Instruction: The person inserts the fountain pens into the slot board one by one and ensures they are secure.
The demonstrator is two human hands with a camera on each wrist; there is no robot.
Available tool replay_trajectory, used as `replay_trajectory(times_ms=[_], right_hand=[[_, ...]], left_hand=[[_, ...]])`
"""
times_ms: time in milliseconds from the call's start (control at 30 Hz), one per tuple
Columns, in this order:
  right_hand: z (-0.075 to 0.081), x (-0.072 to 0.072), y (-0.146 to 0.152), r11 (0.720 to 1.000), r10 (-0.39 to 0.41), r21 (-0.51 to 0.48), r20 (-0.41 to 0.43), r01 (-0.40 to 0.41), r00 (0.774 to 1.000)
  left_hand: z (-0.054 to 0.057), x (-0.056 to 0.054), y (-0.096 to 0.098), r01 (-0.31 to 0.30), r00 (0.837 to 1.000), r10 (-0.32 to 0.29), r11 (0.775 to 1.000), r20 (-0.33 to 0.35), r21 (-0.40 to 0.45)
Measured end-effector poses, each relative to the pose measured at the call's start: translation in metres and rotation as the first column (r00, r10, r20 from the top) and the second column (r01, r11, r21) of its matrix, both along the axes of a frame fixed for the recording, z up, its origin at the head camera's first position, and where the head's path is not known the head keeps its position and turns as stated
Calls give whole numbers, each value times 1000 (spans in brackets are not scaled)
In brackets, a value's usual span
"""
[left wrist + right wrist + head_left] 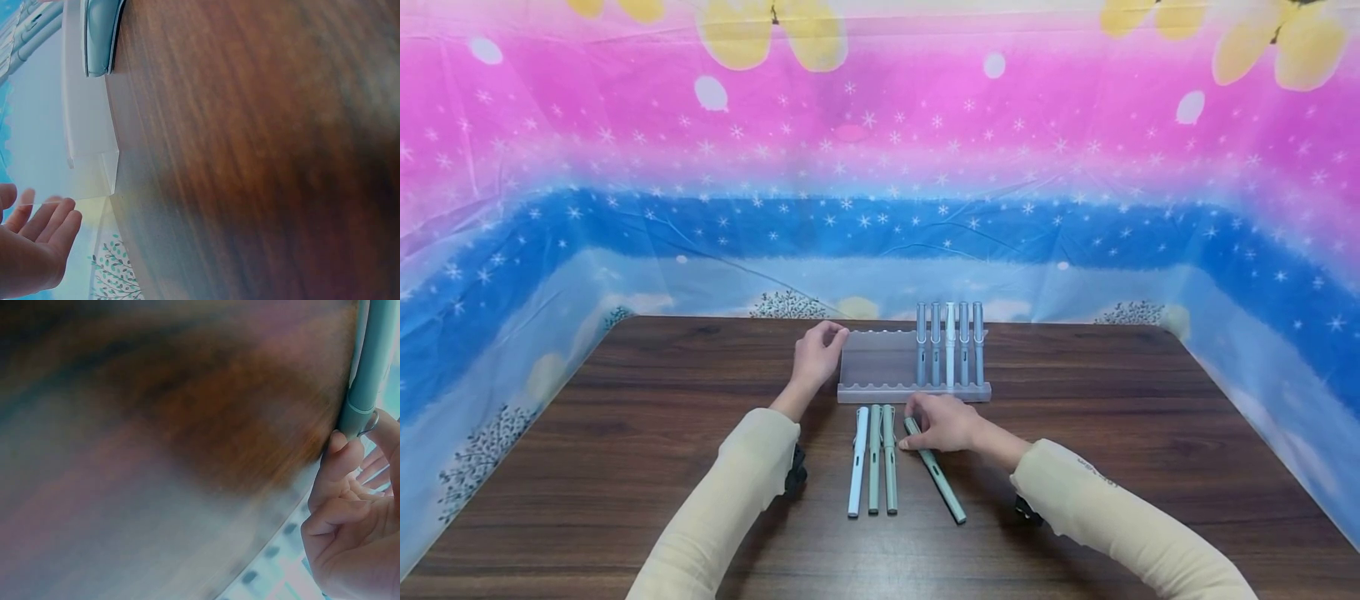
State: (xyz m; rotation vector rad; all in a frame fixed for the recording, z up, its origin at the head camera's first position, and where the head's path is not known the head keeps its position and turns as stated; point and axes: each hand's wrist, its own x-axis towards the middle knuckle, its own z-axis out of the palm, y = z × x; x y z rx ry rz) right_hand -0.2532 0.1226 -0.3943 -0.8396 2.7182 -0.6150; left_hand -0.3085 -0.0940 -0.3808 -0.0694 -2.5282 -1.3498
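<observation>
On the brown wooden table (647, 417), the left hand (816, 357) pinches a clear plastic rack (876, 358) with five grey or white pens (921, 362), the right hand (946, 422) a slim green pen (943, 482).

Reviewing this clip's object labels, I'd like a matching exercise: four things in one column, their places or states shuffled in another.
Things
1. left hand
2. right hand
3. loose white pen
4. clear pen rack

Places or states
A. bears five pens
B. at the slanted green pen
C. at the rack's left edge
D. leftmost pen on the table

Pairs: 1-C, 2-B, 3-D, 4-A
</observation>
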Motion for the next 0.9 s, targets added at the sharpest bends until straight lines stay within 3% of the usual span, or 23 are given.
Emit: replay_trajectory(times_ms=[433, 700, 900], right_hand=[[2, -4, 5, 998, 9, -70, -7, -9, 1000], [14, -7, 10, 982, -20, -186, 44, 28, 999], [22, -12, 13, 973, -43, -227, 5, 43, 999]], left_hand=[[-1, -1, -1, 5, 1000, -5, 1000, 2, 6], [-1, 0, -1, 8, 1000, -8, 1000, -2, 13], [0, 0, -1, 8, 1000, -8, 1000, -3, 8]])
